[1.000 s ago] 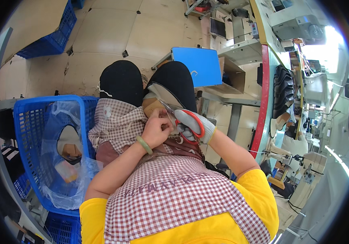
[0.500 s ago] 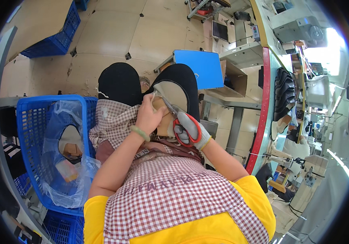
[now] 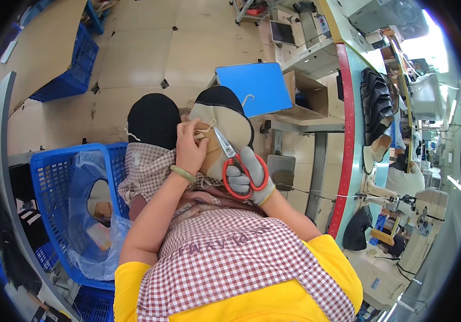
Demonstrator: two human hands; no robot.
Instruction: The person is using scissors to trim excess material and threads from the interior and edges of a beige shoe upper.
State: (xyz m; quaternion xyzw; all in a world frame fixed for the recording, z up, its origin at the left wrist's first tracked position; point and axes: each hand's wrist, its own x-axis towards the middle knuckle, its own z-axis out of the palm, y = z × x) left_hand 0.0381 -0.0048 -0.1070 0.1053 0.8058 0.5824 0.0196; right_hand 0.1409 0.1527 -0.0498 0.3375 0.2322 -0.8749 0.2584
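A cream-lined piece with a tan patch and a black edge (image 3: 230, 119), which looks like a shoe upper, lies across my right thigh. My left hand (image 3: 190, 147), bare with a green bangle on the wrist, is closed at its left side, pinching a thin, curled cream strip (image 3: 205, 130). In my gloved right hand (image 3: 249, 177) is a pair of red-handled scissors (image 3: 229, 153). The blade tips point up and left, close to the strip; they look nearly closed. Exactly what lies under my left fingertips is hidden.
At my left stands a blue plastic basket (image 3: 48, 177) with a clear bag and a similar cream piece inside. A blue-topped stand (image 3: 262, 91) and an open carton (image 3: 305, 94) are ahead. To the right runs a red-edged workbench (image 3: 343, 134) bearing stacked black pieces and machines.
My right hand has drawn the scissors slightly back toward me, and their blades now show more fully. My left hand stays at the piece's edge. The view has shifted a little.
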